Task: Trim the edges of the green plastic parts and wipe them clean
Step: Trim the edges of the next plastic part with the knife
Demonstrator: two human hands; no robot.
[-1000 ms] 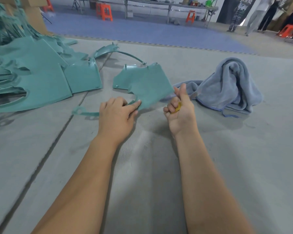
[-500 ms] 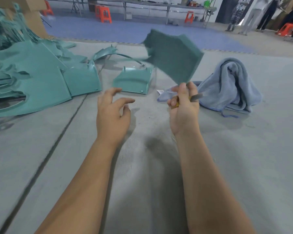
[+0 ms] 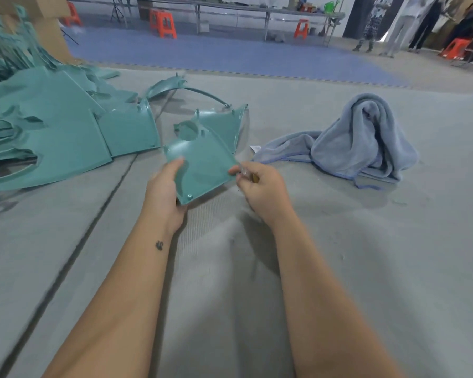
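A flat green plastic part [image 3: 202, 165] with a round cut-out near its far end is held just above the grey mat. My left hand [image 3: 165, 192] grips its left and near edge, thumb on top. My right hand [image 3: 262, 189] is curled round a small trimming blade with a yellow handle [image 3: 253, 177], its tip against the part's right edge. A second green part [image 3: 224, 124] lies right behind the held one.
A heap of green plastic parts [image 3: 52, 132] fills the left side of the mat. A crumpled blue-grey towel [image 3: 361, 143] lies to the right. Orange stools [image 3: 163, 23], long tables and standing people [image 3: 399, 23] are far behind.
The green part was up in the air above my right hand half a second ago. Now it is low between both hands, my left hand has taken hold of it, and the blade meets its edge.
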